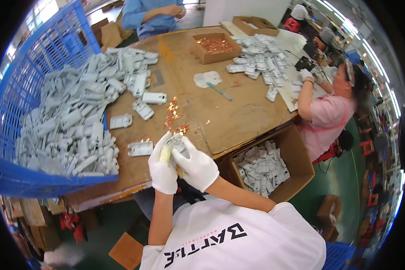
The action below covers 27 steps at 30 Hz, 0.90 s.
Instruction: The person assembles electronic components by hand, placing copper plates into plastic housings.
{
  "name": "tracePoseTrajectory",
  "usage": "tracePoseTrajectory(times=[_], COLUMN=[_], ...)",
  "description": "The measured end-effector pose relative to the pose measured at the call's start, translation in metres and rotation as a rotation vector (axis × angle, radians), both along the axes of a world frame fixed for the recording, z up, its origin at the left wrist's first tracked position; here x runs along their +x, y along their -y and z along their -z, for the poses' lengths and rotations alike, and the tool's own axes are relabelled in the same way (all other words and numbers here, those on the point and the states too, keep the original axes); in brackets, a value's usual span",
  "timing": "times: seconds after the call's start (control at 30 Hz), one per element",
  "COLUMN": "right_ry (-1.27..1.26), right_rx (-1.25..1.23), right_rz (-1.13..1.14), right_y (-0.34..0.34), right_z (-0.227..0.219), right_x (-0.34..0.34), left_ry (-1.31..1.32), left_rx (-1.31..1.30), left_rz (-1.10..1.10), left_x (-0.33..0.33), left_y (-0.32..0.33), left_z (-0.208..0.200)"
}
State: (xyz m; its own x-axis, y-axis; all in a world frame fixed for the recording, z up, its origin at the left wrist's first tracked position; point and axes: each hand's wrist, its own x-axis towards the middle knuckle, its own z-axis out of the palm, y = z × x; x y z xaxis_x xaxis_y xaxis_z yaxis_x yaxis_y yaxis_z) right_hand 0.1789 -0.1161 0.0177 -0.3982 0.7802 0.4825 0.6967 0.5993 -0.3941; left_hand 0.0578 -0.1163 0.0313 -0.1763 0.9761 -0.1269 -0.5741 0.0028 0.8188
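Note:
My left hand [161,165] and my right hand [194,165], both in white gloves, meet above the table's near edge. Between them they grip a grey plastic housing [177,144], partly covered by the fingers. A pale yellow patch shows at the left fingers; I cannot tell what it is. Just beyond the fingertips lies a scatter of small copper-coloured metal pieces [171,112]. To the left of my hands a similar grey housing [140,149] rests flat on the table, and another housing [121,121] lies a little farther off.
A blue crate [54,186] heaped with grey housings stands at left. A cardboard box [297,182] of housings sits at right below the table edge. Farther back are a carton of copper pieces [215,57], a teal pen-like stick [220,92] and a housing pile [261,58]. Two co-workers sit around the table.

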Motion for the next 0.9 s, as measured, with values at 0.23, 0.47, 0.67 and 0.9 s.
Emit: tracePoseTrajectory(times=[0.23,0.47,0.67,0.9], right_ry=[-0.066,-0.011,-0.014,-0.029], right_rx=[-0.038,-0.149,-0.190,-0.178], right_rz=[-0.010,0.028,0.048,0.074], right_y=[-0.007,-0.026,-0.037,-0.036], right_z=[-0.002,0.002,0.006,0.011], right_x=[0.002,0.030,0.035,0.035], left_ry=[-0.164,-0.081,-0.032,-0.015], left_rx=[-0.034,-0.041,-0.023,-0.078], left_rz=[-0.042,0.017,0.092,0.068], left_x=[0.006,0.033,0.035,0.040], left_y=[-0.010,-0.035,-0.049,-0.048], left_z=[0.011,0.014,0.014,0.016])
